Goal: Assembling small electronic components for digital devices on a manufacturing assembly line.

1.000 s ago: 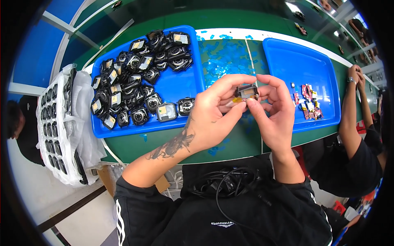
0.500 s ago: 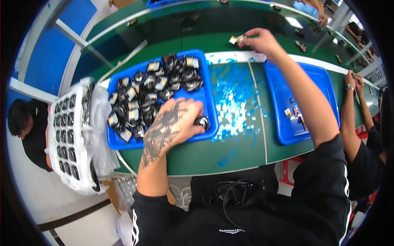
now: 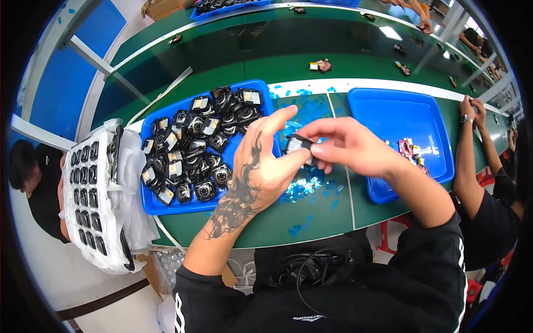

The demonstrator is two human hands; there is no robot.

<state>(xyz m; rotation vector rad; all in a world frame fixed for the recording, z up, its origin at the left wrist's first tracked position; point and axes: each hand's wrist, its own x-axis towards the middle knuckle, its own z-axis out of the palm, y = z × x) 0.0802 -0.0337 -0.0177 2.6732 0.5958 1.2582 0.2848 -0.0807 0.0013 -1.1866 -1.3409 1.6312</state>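
In front of me, above the green table, both hands meet at a small black watch case [image 3: 298, 145] with a pale grey face. My left hand [image 3: 258, 161] holds it from the left with the thumb against it and the index finger raised; its other fingers are hidden. My right hand [image 3: 352, 147] pinches its right side between thumb and fingers. To the left, a blue tray [image 3: 266, 91] holds many similar black watch cases [image 3: 205, 191]. On the green belt beyond lies a small red-and-white electronic module [image 3: 320, 65].
Blue film scraps [image 3: 311, 191] litter the table around my hands. A second blue tray [image 3: 391, 100] at the right holds several small red modules. At the left stands a white-wrapped stack of trays [image 3: 86, 194] with black pieces. Another person's hands [image 3: 471, 105] are at the far right.
My right hand has let go of the small module on the belt and come back to the middle. My left hand has lifted from the left tray with a watch case, now between both hands.
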